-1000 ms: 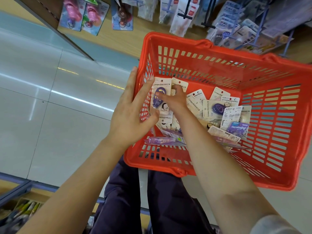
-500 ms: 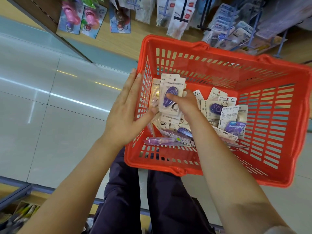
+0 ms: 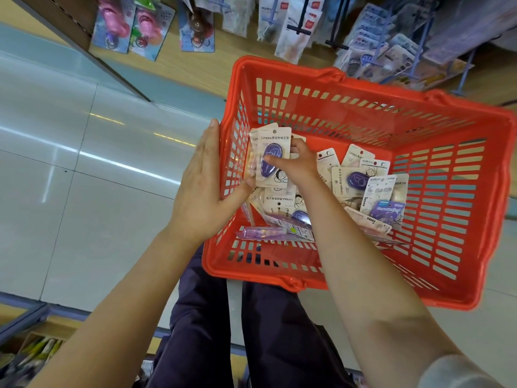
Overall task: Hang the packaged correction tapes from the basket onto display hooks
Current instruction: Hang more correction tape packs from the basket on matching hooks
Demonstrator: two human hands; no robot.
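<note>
A red plastic basket (image 3: 366,81) holds several carded correction tapes (image 3: 354,179) lying loose on its bottom. My right hand (image 3: 303,168) reaches into the basket's left part and pinches one pack (image 3: 275,140), a beige card with a blue tape under a blister, held upright near the left wall. A second card stands just behind it. My left hand (image 3: 201,186) lies flat against the outside of the left wall with straight fingers. Its thumb reaches over the rim and touches the lower edge of the held pack.
Display hooks (image 3: 373,51) with hanging stationery packs line the wooden shelf wall beyond the basket. Toy key rings (image 3: 195,26) hang further left. Pale floor tiles (image 3: 84,177) spread to the left. My legs in dark trousers are under the basket.
My right hand has lifted the blue tape pack off the pile and brought it up against the left wall. My left hand slid forward along the wall, its fingers now closed together.
</note>
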